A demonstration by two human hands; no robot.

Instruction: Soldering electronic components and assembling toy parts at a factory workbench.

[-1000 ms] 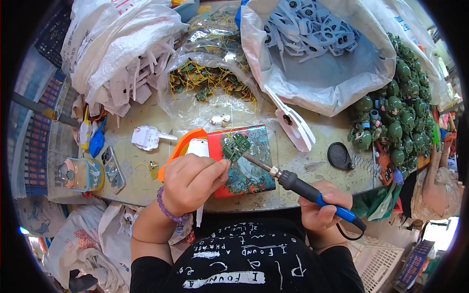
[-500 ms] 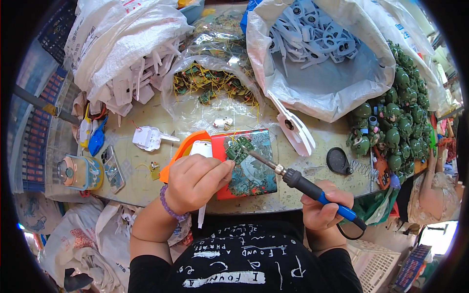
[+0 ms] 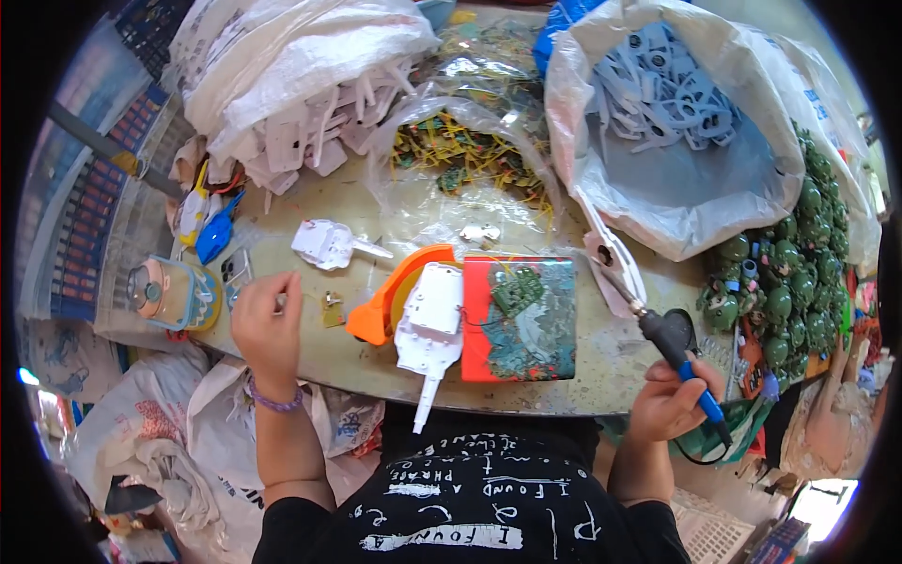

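A soldering iron point(image 3: 678, 352) with a black and blue handle rests in my right hand point(image 3: 675, 399), its fingers wrapped round the grip. The metal shaft points up and left, across the near end of a long white plastic piece point(image 3: 613, 256). My left hand point(image 3: 266, 329) is off to the left, over the phone point(image 3: 235, 273), holding nothing visible; a small gap shows between thumb and curled fingers. Between the hands, a small green circuit board point(image 3: 517, 291) lies on a red box point(image 3: 476, 329) with a stained top. Beside it sits a white plastic housing point(image 3: 432, 324) with a narrow stem.
An orange curved part point(image 3: 376, 315) touches the white housing. Farther left are another white housing point(image 3: 324, 244) and a small component point(image 3: 333, 308). Behind stand a bag of wired boards point(image 3: 470, 155) and a sack of white parts point(image 3: 676, 230). Green figures point(image 3: 785, 282) pile at right.
My left hand has left the circuit board and moved left, uncovering the white housing. The soldering iron has drawn back from the board to the right. The whole view has shifted.
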